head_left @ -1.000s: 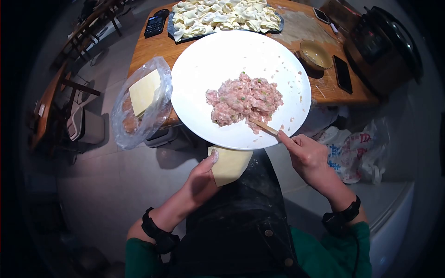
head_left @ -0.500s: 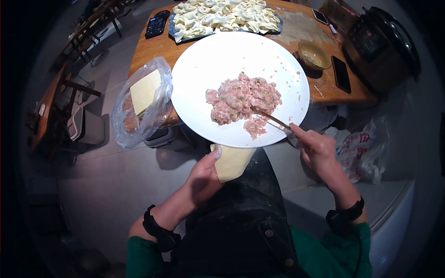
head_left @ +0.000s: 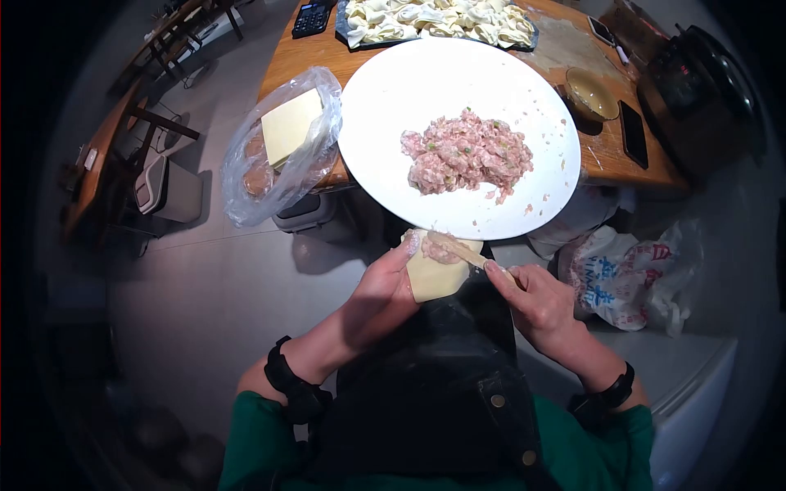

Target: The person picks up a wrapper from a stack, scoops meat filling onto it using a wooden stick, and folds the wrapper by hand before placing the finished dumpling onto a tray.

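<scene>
My left hand (head_left: 385, 286) holds a pale yellow dough wrapper (head_left: 435, 278) just below the near rim of a large white plate (head_left: 393, 90). In my right hand (head_left: 536, 303) is a flat wooden stick (head_left: 468, 253), its tip touching a lump of pink minced meat (head_left: 442, 248) on the wrapper's upper part. A larger heap of minced meat (head_left: 471, 155) with green bits lies on the plate. Left of the plate, a stack of square wrappers (head_left: 291, 127) sits in an open clear plastic bag (head_left: 244, 176).
Behind the plate is a tray of folded dumplings (head_left: 434, 23). A calculator (head_left: 311, 20) lies at the back left. To the right are a bowl (head_left: 591, 94), a phone (head_left: 633, 135) and a dark cooker (head_left: 696, 90). Plastic bags (head_left: 614, 278) hang or lie below the table's right side.
My right hand has brought the stick from the meat heap down to the wrapper, and a lump of meat now lies there. The whole view has shifted, with the table higher and further right.
</scene>
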`<state>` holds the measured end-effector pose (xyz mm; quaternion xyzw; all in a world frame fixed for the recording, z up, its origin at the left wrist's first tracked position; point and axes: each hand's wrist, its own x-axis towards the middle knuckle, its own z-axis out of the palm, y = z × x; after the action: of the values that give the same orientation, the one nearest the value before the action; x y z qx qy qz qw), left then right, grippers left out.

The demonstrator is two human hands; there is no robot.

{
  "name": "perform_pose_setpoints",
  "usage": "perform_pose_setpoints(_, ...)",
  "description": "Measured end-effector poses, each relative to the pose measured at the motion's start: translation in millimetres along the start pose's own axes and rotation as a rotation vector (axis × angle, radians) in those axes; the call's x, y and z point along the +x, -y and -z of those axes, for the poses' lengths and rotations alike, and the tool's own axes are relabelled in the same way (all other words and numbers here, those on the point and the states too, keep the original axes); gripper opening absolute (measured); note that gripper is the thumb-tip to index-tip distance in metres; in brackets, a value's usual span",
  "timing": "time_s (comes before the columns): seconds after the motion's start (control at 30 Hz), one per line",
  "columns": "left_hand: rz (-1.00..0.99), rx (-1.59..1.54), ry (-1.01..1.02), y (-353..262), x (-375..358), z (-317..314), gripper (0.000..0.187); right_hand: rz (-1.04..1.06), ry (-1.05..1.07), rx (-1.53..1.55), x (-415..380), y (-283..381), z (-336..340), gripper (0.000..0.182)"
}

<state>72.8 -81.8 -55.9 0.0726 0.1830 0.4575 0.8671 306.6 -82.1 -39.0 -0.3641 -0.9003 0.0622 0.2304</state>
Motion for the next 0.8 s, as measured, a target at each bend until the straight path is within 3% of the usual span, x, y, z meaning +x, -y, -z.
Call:
perform_pose_setpoints(0.1, -0.066, 0.029, 0.017, -1, -10, 7, 0.048, -0.016, 0.052, 0.01, -9, 1, 11, 0.055)
perform_pose_setpoints(0.2, -0.005, 0.056, -0.064, -7, -22, 12, 0.049, -0.253, 0.038, 0.495, -4, -1, 26, 0.04)
perform_pose_setpoints(0.33, -0.12, 0.209, 0.013, -10, -25, -6, 0.048, -0.299, 0.215, 0.776, 22, 0, 26, 0.047)
perform_pose_setpoints(0.43, -0.266, 0.325, 0.087, -26, -13, -22, 0.047, -0.304, 0.126, 0.795, 42, 1, 21, 0.047)
perform_pose_setpoints(0.5, -0.338, 0.355, 0.257, -37, -7, -27, 0.049, -0.229, 0.072, 0.761, 55, 3, 22, 0.051)
perform_pose_setpoints(0.57, -0.374, 0.377, 0.296, -45, -4, -38, 0.051, 0.095, -0.148, 0.37, 64, 2, 22, 0.058)
perform_pose_setpoints(0.63, -0.408, 0.392, 0.333, -46, -2, -54, 0.053, 0.142, -0.255, 0.212, 71, 6, 23, 0.056)
perform_pose_setpoints(0.7, -0.474, 0.232, 0.197, -39, -2, -65, 0.059, 0.217, -0.451, 0.016, 76, 4, 18, 0.049)
perform_pose_setpoints(0.8, -0.558, 0.268, 0.225, -33, 4, -49, 0.064, 0.188, -0.438, -0.033, 75, 8, 10, 0.045)
